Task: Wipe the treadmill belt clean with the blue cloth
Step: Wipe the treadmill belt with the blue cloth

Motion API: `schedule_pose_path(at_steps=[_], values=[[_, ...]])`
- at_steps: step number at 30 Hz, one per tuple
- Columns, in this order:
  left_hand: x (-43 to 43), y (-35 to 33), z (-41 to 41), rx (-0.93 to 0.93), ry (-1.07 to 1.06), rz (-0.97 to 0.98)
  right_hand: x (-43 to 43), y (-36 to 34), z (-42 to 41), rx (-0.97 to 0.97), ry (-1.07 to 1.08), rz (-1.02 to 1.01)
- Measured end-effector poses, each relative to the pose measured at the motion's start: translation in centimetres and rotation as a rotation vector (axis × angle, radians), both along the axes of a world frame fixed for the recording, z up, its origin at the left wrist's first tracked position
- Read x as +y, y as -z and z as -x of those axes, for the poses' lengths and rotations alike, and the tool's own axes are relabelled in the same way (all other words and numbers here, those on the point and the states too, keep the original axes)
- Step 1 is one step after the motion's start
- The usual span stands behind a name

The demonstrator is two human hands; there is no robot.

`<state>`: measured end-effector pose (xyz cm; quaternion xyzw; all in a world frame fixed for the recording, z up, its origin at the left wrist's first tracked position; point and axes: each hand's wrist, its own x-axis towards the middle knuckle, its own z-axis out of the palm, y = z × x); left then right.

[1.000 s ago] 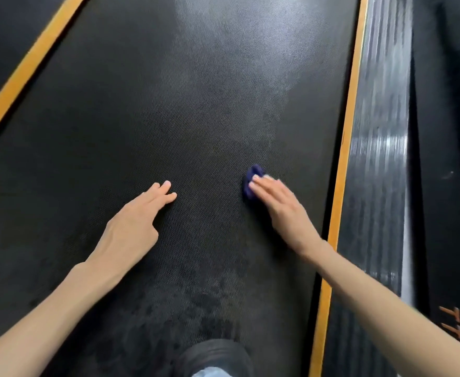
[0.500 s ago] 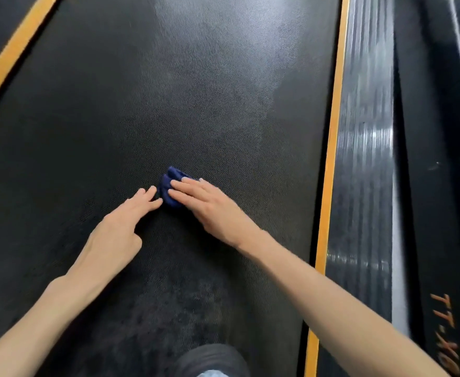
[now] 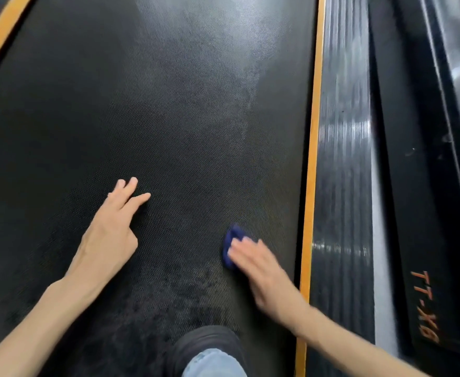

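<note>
Two bare hands down on the black, fine-dotted rubber treadmill belt (image 3: 182,118). Left hand (image 3: 109,235) flat on the belt, well to the left of the orange edge stripe (image 3: 311,159), fingers straight and slightly spread, holding nothing. Right hand (image 3: 261,270) just left of that stripe, motion-blurred, fingers straight and close together, pressing on the small bunched dark-blue cloth (image 3: 231,240). Cloth lying on the belt under the fingertips, only its far edge peeking out, near the stripe but not touching it. Right of the stripe, a glossy black ribbed side rail (image 3: 343,186), then a black frame panel with orange "TT-X8" lettering (image 3: 426,306). Left of the stripe, at the bottom edge, a black shoe toe (image 3: 204,341) and a light-blue denim hem (image 3: 212,363). Darker blotches on the belt just beyond the shoe.
</note>
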<state>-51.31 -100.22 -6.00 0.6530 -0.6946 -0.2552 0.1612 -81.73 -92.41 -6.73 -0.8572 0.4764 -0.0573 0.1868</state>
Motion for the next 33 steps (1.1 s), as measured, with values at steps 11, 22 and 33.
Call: schedule_pose_path(at_steps=[11, 22, 33], values=[[0.9, -1.2, -1.0, -0.037, -0.004, -0.029, -16.3, 1.2, 2.6, 0.005, 0.294, 0.169], [2.6, -1.5, -2.8, 0.011, -0.104, -0.042, -0.9, 1.0, -5.7, -0.064, -0.487, 0.0], [3.4, -0.9, -4.4, -0.034, -0.095, -0.066, -17.2, 1.6, -0.6, -0.131, 0.582, 0.18]])
